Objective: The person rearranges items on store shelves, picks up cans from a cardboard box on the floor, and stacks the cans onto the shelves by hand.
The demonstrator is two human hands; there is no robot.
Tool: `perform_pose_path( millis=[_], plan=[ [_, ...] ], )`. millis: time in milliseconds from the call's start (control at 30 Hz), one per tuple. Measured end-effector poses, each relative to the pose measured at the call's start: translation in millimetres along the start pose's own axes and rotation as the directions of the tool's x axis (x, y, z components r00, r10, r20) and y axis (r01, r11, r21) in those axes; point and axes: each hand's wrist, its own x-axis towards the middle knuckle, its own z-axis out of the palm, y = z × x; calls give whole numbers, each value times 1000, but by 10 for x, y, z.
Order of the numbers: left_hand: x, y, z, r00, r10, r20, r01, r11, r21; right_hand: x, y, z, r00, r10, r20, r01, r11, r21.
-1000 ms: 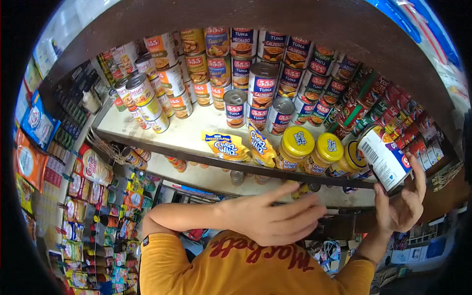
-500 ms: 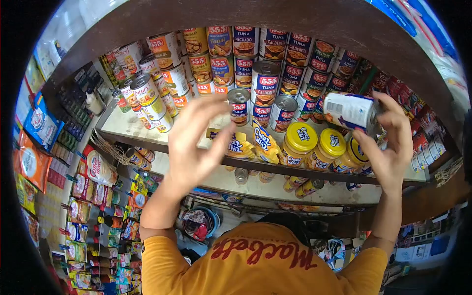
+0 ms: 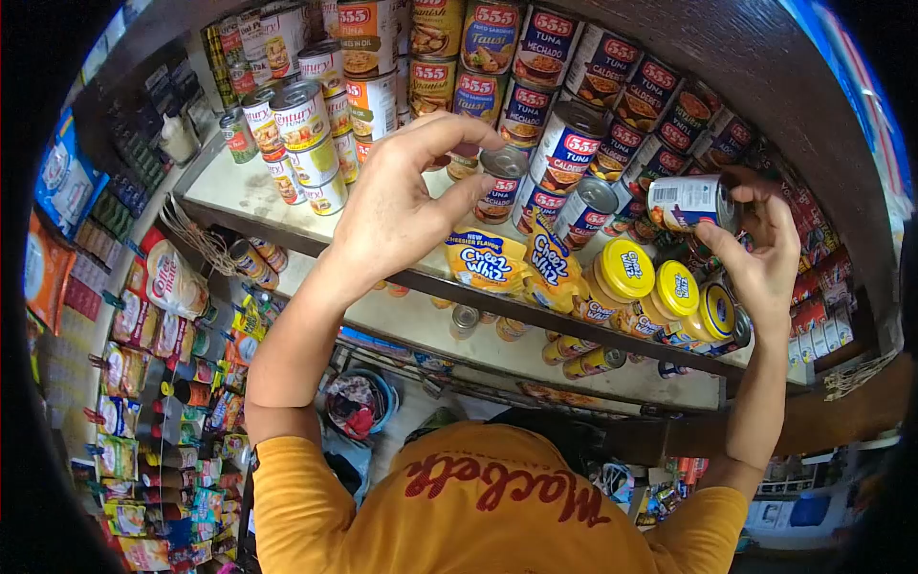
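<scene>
My right hand (image 3: 755, 234) holds a white-and-blue labelled can (image 3: 684, 203) tipped on its side above the shelf, thumb below and fingers at its end. The fingers of my left hand (image 3: 411, 191) are spread and curved beside a short 555 Tuna Mechado can (image 3: 502, 187), thumb at its left and forefinger by its top rim; whether they touch it is unclear. That can stands on the shelf (image 3: 382, 251). A taller Caldereta stack (image 3: 566, 158) is to its right, and Cheez Whiz pouches (image 3: 486, 260) lie in front.
Yellow-lidded Cheez Whiz jars (image 3: 626, 270) line the shelf's front edge. Century Tuna cans (image 3: 301, 120) stand at left, with 555 cans behind. A lower shelf (image 3: 411, 325) holds more cans. Hanging packets (image 3: 124, 368) fill the left side. A basin (image 3: 359, 402) is below.
My left hand rose from in front of my chest to the Mechado can. My right hand lifted the labelled can from the shelf's right front and moved it inward. The view has turned slightly.
</scene>
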Motion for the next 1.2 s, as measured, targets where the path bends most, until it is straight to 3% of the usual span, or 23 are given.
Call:
perform_pose_path(
  millis=[100,167,200,300,433,500,633,667,767,800,900,967,1100,1200],
  plan=[
    [-39,42,-47,1000,26,-8,-25,994,108,-30,7,-65,998,-35,-49,32,998,-47],
    [-41,77,-12,991,137,-4,-137,989,53,-84,-5,-116,998,-1,-67,-8,991,-135],
    [-51,137,41,985,169,23,-170,985,30,-93,-47,-110,995,-58,-79,44,986,-161],
    [-10,223,190,929,350,119,-358,932,59,-152,-87,-104,998,-35,-59,31,997,-66],
    [-70,423,419,861,478,175,-501,857,119,-285,-229,-79,965,-259,-47,257,965,-53],
    [-92,593,520,849,504,157,-524,841,132,-361,-368,-63,918,-395,34,396,917,-38],
    [-137,647,688,802,570,179,-589,805,71,-474,-630,5,827,-521,211,521,852,61],
    [-179,606,702,781,582,227,-614,782,104,-516,-665,53,824,-520,223,515,853,88],
    [-321,715,503,848,378,372,-416,909,25,-420,-729,35,829,-443,342,386,895,223],
    [-362,683,470,849,397,348,-428,904,12,-355,-704,54,851,-448,275,383,887,258],
    [-489,622,378,848,420,324,-451,892,25,-69,-428,10,878,-347,329,322,938,127],
    [-548,632,300,858,364,363,-390,921,-4,164,-322,140,877,-131,462,162,987,-26],
    [-631,637,149,867,344,362,-354,934,-40,378,105,495,775,-184,605,364,912,-188],
    [-674,647,39,886,353,301,-357,933,-45,443,176,619,697,-107,710,432,852,-296]
  ],
)
